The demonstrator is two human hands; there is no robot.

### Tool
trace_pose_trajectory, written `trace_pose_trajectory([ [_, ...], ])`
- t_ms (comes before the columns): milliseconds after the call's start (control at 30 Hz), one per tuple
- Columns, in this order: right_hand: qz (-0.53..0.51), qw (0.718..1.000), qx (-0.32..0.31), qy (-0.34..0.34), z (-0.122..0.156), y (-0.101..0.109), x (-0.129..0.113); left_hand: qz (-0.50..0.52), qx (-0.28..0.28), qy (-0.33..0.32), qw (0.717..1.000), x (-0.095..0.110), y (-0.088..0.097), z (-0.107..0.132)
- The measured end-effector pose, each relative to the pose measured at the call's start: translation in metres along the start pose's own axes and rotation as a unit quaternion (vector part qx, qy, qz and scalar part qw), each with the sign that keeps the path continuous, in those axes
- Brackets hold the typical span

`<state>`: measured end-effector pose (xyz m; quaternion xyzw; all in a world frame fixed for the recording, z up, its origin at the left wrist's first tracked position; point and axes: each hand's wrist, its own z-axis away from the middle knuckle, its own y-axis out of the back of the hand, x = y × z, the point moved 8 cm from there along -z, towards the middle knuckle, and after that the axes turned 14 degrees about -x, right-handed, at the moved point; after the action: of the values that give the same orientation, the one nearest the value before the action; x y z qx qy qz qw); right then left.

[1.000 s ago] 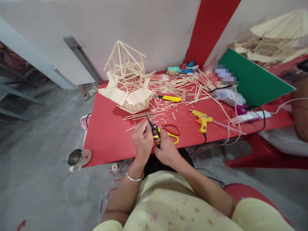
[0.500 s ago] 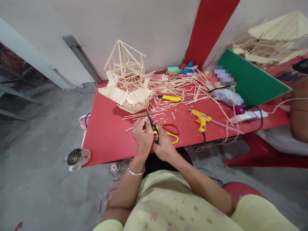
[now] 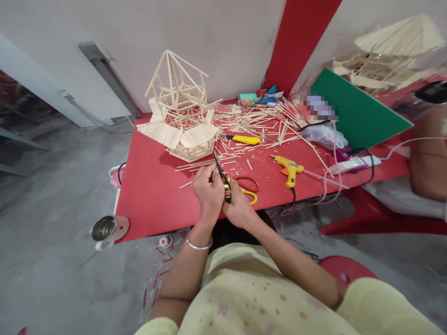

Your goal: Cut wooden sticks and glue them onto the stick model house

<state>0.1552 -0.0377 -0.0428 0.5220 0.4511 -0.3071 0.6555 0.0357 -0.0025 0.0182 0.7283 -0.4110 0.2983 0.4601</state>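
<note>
My right hand is wrapped round pliers with black and yellow handles, whose long dark jaws point up toward the table's far side. Close against them on the left, my left hand is closed in a pinch; what its fingers hold is too small to make out. Just beyond the right hand lie scissors with red and yellow handle loops, partly covered by it. A stick model, with an open roof frame and slatted lower roof, stands beyond both hands. Several thin wooden sticks lie in front of it.
The red table also bears a yellow cutter knife, a yellow glue gun, and scattered sticks. A metal-lined mug is at the left corner. A green board and power strip are right; another person's arm shows there.
The view has shifted slightly, so the table things appear a little further left and higher. Both hands stay together at the pliers, with hardly any change in grip.
</note>
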Motion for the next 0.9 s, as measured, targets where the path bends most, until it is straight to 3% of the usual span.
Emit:
trace_pose_trajectory([
  [233,-0.032,0.997,0.066,-0.035,-0.002,0.001,0.007,0.047,-0.009,0.015,0.999,-0.007,-0.006,-0.003],
  [333,-0.034,0.997,0.031,-0.057,-0.006,0.012,0.007,0.149,-0.009,0.077,0.986,-0.024,-0.007,-0.006],
  [400,0.006,0.996,0.018,-0.088,-0.006,0.029,0.01,0.276,-0.025,0.135,0.951,-0.039,-0.012,-0.005],
  [467,0.12,0.984,0.04,-0.126,-0.005,0.052,0.013,0.4,-0.055,0.183,0.896,-0.05,-0.02,-0.003],
  [533,0.26,0.949,0.062,-0.169,-0.005,0.069,0.015,0.482,-0.087,0.217,0.844,-0.055,-0.025,0.0],
  [600,0.352,0.913,0.053,-0.2,-0.008,0.073,0.02,0.522,-0.109,0.24,0.812,-0.058,-0.027,0.002],
  [733,0.4,0.89,0.022,-0.219,-0.015,0.063,0.027,0.545,-0.117,0.246,0.793,-0.06,-0.024,0.001],
  [900,0.397,0.904,0.025,-0.156,-0.019,0.058,0.016,0.569,-0.112,0.253,0.775,-0.061,-0.029,-0.001],
])
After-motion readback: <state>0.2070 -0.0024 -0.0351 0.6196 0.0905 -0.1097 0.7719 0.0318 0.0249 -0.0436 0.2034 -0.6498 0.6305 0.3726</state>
